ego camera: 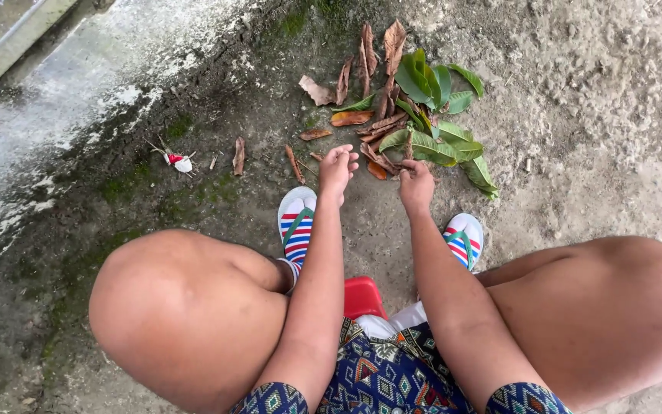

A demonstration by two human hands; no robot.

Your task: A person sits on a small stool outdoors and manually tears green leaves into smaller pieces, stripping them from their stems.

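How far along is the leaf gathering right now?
Done: a pile of green and brown leaves lies gathered ahead of the striped sandals. In hand: the right hand touches the pile's near edge; the left hand hovers over bare ground. Left: scattered dry leaves and a small red and white scrap by the mossy wall.

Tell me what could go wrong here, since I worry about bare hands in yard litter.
The right hand is down among the dry leaves, where twigs might scratch or something might hide underneath. The left hand hovers over damp, mossy ground, which may be slippery for the striped sandals when standing up from the low red stool.
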